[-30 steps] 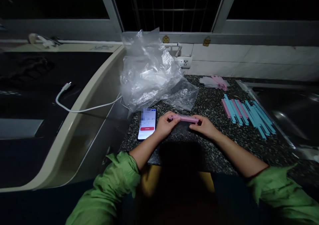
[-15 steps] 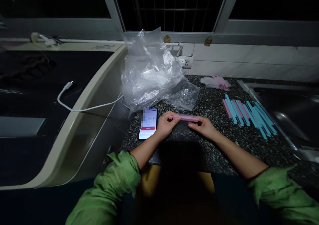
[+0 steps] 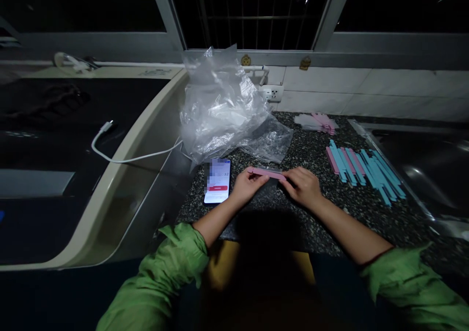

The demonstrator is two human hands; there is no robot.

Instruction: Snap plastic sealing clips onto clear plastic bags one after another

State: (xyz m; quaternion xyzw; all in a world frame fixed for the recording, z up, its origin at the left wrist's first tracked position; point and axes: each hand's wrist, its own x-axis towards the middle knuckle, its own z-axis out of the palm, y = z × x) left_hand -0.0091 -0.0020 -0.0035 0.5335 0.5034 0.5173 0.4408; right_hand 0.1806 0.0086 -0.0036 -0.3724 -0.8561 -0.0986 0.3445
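Between my hands is a flat pink strip (image 3: pixel 269 174) with clear plastic along it. My left hand (image 3: pixel 246 183) pinches its left end, the thumb lying along the near side. The right end is gripped by the thumb and fingers of my right hand (image 3: pixel 303 185). Below the strip the clear plastic is hard to make out against the dark counter. To the right, several blue strips (image 3: pixel 381 175) and pink strips (image 3: pixel 332 160) lie loosely side by side on the counter. Farther back rests a small pile of pink strips in clear sleeves (image 3: pixel 322 122).
A lit phone (image 3: pixel 217 194) lies by my left wrist. Crumpled clear plastic bags (image 3: pixel 223 116) stand behind it. At left is a large appliance (image 3: pixel 120 150) with a white cable (image 3: pixel 146 155) over it. A sink (image 3: pixel 432 160) borders the speckled counter (image 3: pixel 340 199) on the right.
The pink strip has tilted, its right end now lower. My right hand has turned and its fingers are bent more around that end. The camera view has shifted slightly.
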